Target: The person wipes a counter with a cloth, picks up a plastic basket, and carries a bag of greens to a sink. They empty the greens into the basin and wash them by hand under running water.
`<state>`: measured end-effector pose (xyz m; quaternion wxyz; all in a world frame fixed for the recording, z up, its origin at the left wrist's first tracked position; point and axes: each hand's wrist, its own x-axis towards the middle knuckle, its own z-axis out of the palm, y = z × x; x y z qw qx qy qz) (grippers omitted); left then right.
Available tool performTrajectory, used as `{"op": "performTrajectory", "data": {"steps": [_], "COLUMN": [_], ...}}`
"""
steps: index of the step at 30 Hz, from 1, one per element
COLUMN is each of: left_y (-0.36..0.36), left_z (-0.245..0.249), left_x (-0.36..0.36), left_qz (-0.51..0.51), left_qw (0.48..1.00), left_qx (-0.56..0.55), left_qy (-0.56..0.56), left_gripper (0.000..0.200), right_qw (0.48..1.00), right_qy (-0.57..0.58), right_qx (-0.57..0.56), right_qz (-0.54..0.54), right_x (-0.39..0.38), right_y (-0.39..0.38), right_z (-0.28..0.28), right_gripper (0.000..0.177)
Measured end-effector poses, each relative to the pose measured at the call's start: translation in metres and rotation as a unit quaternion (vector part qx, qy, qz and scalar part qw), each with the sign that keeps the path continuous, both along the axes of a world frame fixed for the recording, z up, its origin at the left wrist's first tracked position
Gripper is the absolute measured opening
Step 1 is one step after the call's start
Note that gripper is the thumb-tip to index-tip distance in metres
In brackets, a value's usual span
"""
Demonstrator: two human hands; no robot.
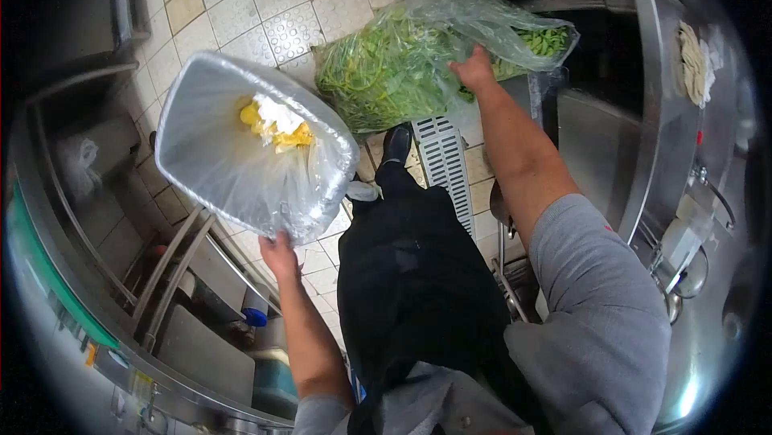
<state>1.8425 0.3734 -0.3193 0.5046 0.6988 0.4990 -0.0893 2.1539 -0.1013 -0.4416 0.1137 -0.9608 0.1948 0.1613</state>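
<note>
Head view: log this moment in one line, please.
left hand: holds lined bin at rim | right hand: on clear bag of greens | bin: yellow and white contents

Pale tiled floor (280,35), slotted drain grate (442,163), dark shoe (397,145) on tiles

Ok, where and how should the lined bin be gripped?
Likely by the rim of the lined bin, at the edge nearest the person, approached from the person's side: the wide mouth faces the camera, leaving that lip exposed, and the left hand meets the bin there.
</note>
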Motion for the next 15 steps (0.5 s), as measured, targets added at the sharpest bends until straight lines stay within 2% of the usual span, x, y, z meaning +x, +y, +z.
{"op": "performTrajectory", "data": {"steps": [1,2,3,4,6,7,9,10,12,13,14,15], "left_y": [0.005,0.004,0.009,0.013,0.013,0.011,0.006,0.005,0.008,0.010,0.013,0.015], "left_z": [0.009,0.022,0.017,0.014,0.016,0.019,0.022,0.021,0.015,0.011,0.009,0.010], "left_x": [0.011,0.026,0.029,0.031,0.037,0.038,0.042,0.041,0.038,0.033,0.029,0.027], "left_qz": [-0.045,-0.067,-0.041,-0.046,-0.052,-0.034,-0.020,-0.032,-0.047,-0.057,-0.066,-0.069], "left_qw": [0.999,0.995,0.998,0.998,0.997,0.998,0.999,0.998,0.996,0.994,0.993,0.993], "left_qx": [0.028,0.056,0.053,0.052,0.053,0.046,0.037,0.056,0.081,0.089,0.097,0.099], "left_qy": [0.010,0.038,0.015,0.000,-0.013,-0.013,-0.022,-0.012,-0.008,-0.016,-0.023,-0.020], "left_gripper": [0.033,0.031,0.029,0.028,0.028,0.027,0.027,0.027,0.026,0.027,0.027,0.027], "right_qw": [1.000,0.998,0.993,0.993,0.984,0.983,0.978,0.978,0.981,0.980,0.915,0.801], "right_qy": [0.002,0.029,0.056,0.059,0.046,0.048,-0.058,-0.063,-0.136,-0.138,-0.176,-0.204], "right_qx": [0.003,0.036,0.069,0.072,0.156,0.157,0.150,0.150,0.118,0.122,0.325,0.508], "right_qz": [0.001,-0.036,-0.075,-0.077,-0.073,-0.076,-0.132,-0.134,-0.072,-0.075,-0.162,-0.242], "right_x": [0.003,0.008,0.008,0.006,0.002,-0.009,-0.026,-0.032,-0.039,-0.033,-0.024,-0.021], "right_y": [0.003,0.007,0.008,0.010,0.008,0.014,0.031,0.029,0.031,0.030,0.024,0.021], "right_z": [-0.005,0.001,-0.003,-0.006,-0.016,-0.020,-0.018,-0.014,-0.015,-0.017,-0.018,-0.016], "right_gripper": [0.089,0.077,0.065,0.065,0.036,0.036,0.026,0.026,0.021,0.021,0.017,0.015]}}
